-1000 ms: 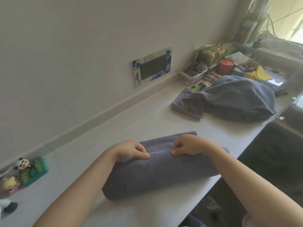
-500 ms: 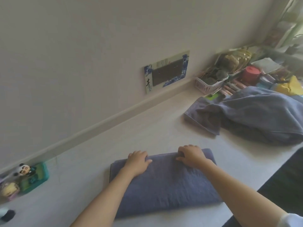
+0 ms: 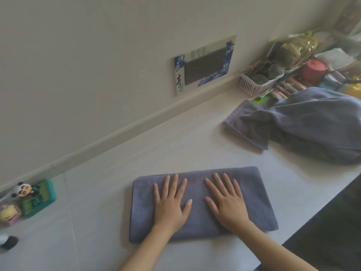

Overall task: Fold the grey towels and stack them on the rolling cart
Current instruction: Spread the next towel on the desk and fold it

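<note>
Both hands lie flat, fingers straight and spread, pressing the folded towel (image 3: 201, 204) on the counter (image 3: 175, 137): the left hand (image 3: 171, 204) on its left half, the right hand (image 3: 227, 202) on its right half, neither gripping. The towel sits near the counter's front edge. 1 heap of unfolded towels (image 3: 312, 126) waits to the right. No cart is in view. Lifting the towel carelessly, from 1 end only, could let its layers slide and unfold during the carry.

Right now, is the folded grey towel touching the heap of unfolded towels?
Apart. The head view shows bare counter between the folded towel and the heap.
</note>
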The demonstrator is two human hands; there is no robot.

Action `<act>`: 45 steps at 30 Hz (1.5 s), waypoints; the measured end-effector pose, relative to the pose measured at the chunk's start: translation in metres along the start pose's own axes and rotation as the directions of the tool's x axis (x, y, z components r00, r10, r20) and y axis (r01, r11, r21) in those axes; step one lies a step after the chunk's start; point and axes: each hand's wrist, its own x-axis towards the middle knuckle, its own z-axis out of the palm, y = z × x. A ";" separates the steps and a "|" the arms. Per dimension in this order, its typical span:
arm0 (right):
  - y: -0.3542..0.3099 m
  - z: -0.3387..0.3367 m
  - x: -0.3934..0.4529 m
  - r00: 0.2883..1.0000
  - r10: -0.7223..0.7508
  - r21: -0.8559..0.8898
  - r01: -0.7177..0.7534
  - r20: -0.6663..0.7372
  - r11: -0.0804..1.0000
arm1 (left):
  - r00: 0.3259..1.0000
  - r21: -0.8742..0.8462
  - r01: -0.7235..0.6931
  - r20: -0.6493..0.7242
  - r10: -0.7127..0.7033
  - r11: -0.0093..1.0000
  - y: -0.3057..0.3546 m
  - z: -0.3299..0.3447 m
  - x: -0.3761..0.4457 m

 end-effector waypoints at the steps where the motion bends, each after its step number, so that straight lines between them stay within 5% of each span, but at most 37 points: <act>1: 0.007 0.000 0.001 0.999 0.050 -0.024 -0.050 0.006 0.998 | 0.999 0.008 0.050 0.008 -0.050 0.999 -0.009 0.001 -0.001; 7: 0.025 -0.009 0.004 0.965 0.263 -0.076 -0.260 0.026 0.963 | 0.981 -0.029 0.183 0.075 -0.180 0.983 -0.031 -0.001 0.001; 10: 0.019 -0.013 0.005 0.959 0.279 -0.031 -0.278 0.040 0.960 | 0.985 -0.090 0.174 0.006 -0.174 0.981 -0.037 -0.005 0.001; 12: 0.010 -0.017 0.005 0.962 0.267 0.081 -0.271 0.057 0.959 | 0.951 -0.223 0.271 -0.089 -0.297 0.936 -0.044 -0.012 -0.007; 15: -0.018 -0.020 -0.004 0.983 0.182 0.453 -0.161 -0.004 0.877 | 0.803 -0.410 0.509 -0.090 -0.589 0.756 -0.057 -0.024 -0.027; 19: -0.078 -0.023 -0.022 0.978 0.201 0.837 -0.162 0.064 0.523 | 0.698 -0.555 0.650 0.164 -0.697 0.519 -0.061 -0.038 -0.041; 23: -0.106 -0.017 -0.028 0.950 0.278 0.919 -0.229 0.140 0.320 | 0.609 -0.665 0.703 0.380 -0.697 0.252 -0.063 -0.044 -0.036; 27: -0.107 -0.005 -0.029 0.936 0.320 0.920 -0.248 0.147 0.302 | 0.634 -0.765 0.642 0.484 -0.604 0.060 -0.071 -0.054 -0.035; 31: -0.107 0.001 -0.030 0.934 0.333 0.916 -0.240 0.129 0.320 | 0.737 -0.845 0.532 0.429 -0.523 0.057 -0.057 -0.085 -0.039; 34: -0.106 0.001 -0.029 0.933 0.327 0.922 -0.253 0.152 0.294 | 0.820 -0.863 0.472 0.353 -0.450 0.182 -0.038 -0.108 -0.038; 38: -0.088 -0.013 -0.023 0.900 0.367 0.946 -0.299 0.236 0.123 | 0.898 -0.864 0.372 0.244 -0.367 0.338 -0.006 -0.137 -0.028; 43: -0.027 -0.058 -0.033 0.809 0.588 0.911 -0.242 0.000 0.333 | 0.947 -0.799 0.286 0.151 -0.284 0.529 0.044 -0.161 -0.017; 45: 0.007 -0.066 -0.038 0.741 0.671 0.889 -0.332 0.039 0.315 | 0.961 -0.793 0.250 0.131 -0.245 0.556 0.068 -0.161 -0.008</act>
